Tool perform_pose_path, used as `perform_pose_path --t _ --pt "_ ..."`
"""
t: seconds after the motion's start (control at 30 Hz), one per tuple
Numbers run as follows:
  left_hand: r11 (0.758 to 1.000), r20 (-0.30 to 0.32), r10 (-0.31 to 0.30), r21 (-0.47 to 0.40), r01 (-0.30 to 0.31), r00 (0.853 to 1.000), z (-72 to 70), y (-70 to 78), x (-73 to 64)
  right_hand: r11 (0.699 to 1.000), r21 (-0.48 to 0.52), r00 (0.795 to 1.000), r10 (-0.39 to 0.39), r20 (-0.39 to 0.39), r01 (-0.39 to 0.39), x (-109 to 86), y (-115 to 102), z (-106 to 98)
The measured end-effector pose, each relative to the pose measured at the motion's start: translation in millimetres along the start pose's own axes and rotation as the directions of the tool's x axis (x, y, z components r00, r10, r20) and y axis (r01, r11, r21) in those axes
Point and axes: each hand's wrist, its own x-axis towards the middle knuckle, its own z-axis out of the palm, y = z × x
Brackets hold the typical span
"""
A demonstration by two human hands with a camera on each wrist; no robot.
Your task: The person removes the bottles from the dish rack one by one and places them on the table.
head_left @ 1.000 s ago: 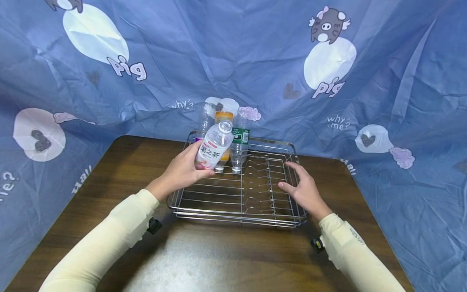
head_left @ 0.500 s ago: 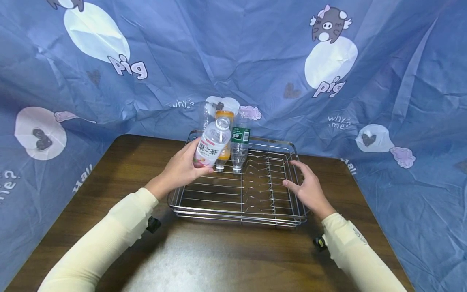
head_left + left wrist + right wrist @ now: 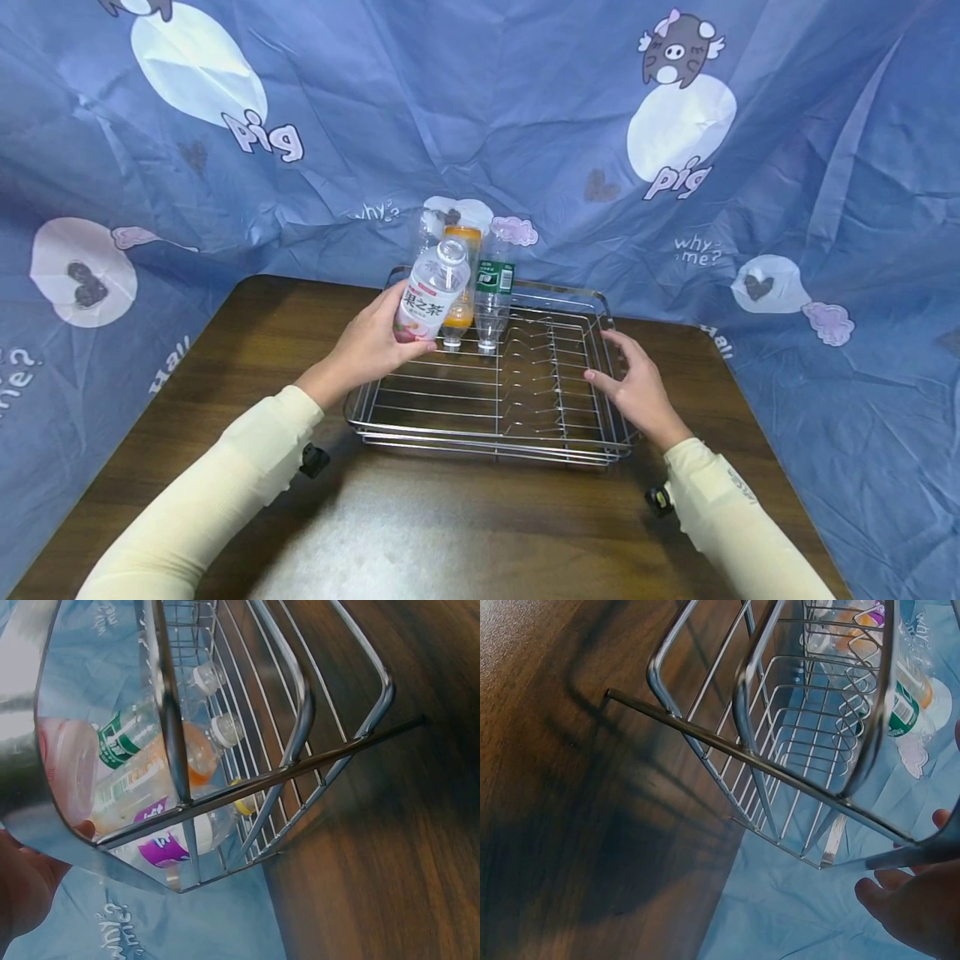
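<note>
My left hand (image 3: 367,337) grips a clear plastic bottle (image 3: 431,296) with a white and pink label, tilted, its neck pointing up and away. It is above the left part of a wire dish rack (image 3: 498,442). Bottles stand neck-down in the rack's back: an orange-labelled one (image 3: 459,317), a green-labelled one (image 3: 493,287), and a purple-labelled one (image 3: 165,847), clearest in the left wrist view. By the rack's right rim is my right hand (image 3: 637,392), holding nothing, thumb and fingers apart; whether it touches the rim I cannot tell.
Under the rack is a dark wooden table (image 3: 450,533), which extends toward me. A blue printed cloth (image 3: 480,125) hangs behind and at both sides. Wire dividers (image 3: 525,375) run through the middle and right of the rack.
The bottle in my left hand has shifted slightly left and turned, so its label faces me more squarely. My right hand has drifted a little to the right.
</note>
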Motion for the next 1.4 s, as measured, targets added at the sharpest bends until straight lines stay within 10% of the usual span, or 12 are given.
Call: perform_pose_path --t 1.4 --pt "0.996 -0.185 -0.086 -0.032 0.081 0.979 -28.8 -34.0 -3.0 0.981 0.146 0.991 0.121 0.053 -0.128 -5.5 16 -2"
